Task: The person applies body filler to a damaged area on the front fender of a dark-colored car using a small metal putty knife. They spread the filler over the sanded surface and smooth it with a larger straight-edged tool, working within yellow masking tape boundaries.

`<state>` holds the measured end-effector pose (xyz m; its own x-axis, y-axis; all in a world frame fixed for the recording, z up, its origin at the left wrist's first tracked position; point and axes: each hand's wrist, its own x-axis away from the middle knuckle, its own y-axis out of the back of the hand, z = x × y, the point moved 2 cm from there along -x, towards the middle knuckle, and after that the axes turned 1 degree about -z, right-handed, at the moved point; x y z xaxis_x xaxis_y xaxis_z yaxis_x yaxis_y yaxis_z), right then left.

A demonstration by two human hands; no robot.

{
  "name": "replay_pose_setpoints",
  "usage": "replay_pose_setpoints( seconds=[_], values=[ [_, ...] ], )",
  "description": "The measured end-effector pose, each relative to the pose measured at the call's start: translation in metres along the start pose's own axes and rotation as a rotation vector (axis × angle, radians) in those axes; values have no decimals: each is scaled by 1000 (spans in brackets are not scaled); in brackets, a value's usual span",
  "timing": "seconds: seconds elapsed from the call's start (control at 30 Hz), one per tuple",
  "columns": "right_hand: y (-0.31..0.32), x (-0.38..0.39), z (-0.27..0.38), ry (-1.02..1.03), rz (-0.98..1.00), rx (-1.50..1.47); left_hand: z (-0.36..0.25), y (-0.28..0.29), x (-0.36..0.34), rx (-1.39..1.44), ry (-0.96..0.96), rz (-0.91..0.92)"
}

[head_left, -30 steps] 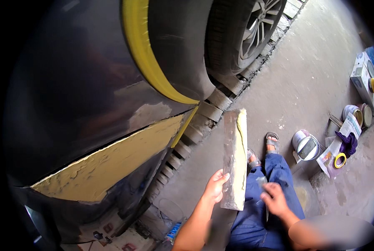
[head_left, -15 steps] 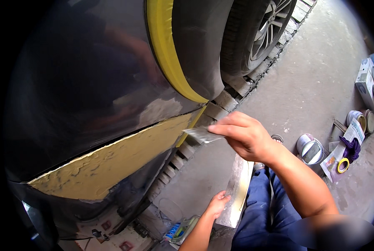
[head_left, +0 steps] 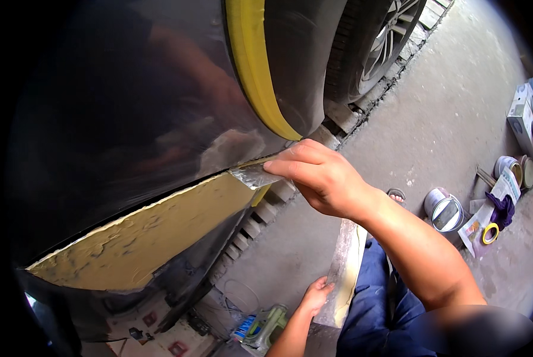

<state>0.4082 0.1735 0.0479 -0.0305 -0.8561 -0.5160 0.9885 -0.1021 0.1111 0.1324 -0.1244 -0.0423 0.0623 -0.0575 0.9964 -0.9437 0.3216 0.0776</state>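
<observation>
Pinched in my right hand [head_left: 319, 177], a thin, shiny putty spreader [head_left: 251, 177] meets the right end of the putty layer [head_left: 153, 235]. That tan layer covers a long strip of the dark car's lower panel, with rough ridges and dark streaks toward its left. My left hand [head_left: 319, 296], lower down, grips the edge of a long, flat putty board [head_left: 345, 268], with pale yellow putty along its right side. Yellow masking tape [head_left: 257, 77] runs along the wheel arch, ending near my right fingers. Above the strip, the dark body panel [head_left: 129, 131] has a dull sanded patch [head_left: 234, 147].
A car wheel [head_left: 373, 50] stands at upper right beside a floor grating [head_left: 344, 116]. On the concrete floor to the right are a metal can [head_left: 443, 208], a purple cloth [head_left: 502, 209], a tape roll [head_left: 490, 234] and a white box [head_left: 525, 125]. A green-grey case [head_left: 270, 326] lies below.
My right hand has moved left and slightly up, bringing the spreader from the panel's right end onto the putty's upper edge. My left hand still holds the board.
</observation>
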Motion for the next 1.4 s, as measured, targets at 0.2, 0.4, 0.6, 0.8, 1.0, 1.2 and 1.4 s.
replay_pose_setpoints(
  seconds=[0.2, 0.4, 0.6, 0.8, 1.0, 1.2, 1.4],
  values=[
    [-3, 0, -9, 12, -11, 36, -10, -5, 9, -23, 27, -71],
    [-3, 3, -16, 21, 17, 55, 1, -1, -2, 65, -50, 40],
    [-2, 9, -24, 10, 44, 81, -8, -8, 5, 103, -58, 44],
    [-4, 17, -31, -48, 72, 99, -11, -10, 7, 79, -34, 16],
    [-4, 25, -40, -78, 95, 137, -13, -12, 8, 81, -58, 8],
    [-4, 35, -48, -111, 109, 208, -9, -9, 5, 74, -44, 18],
    [10, 56, -47, -182, 143, 305, -17, -13, 8, 127, -15, -22]
  ],
)
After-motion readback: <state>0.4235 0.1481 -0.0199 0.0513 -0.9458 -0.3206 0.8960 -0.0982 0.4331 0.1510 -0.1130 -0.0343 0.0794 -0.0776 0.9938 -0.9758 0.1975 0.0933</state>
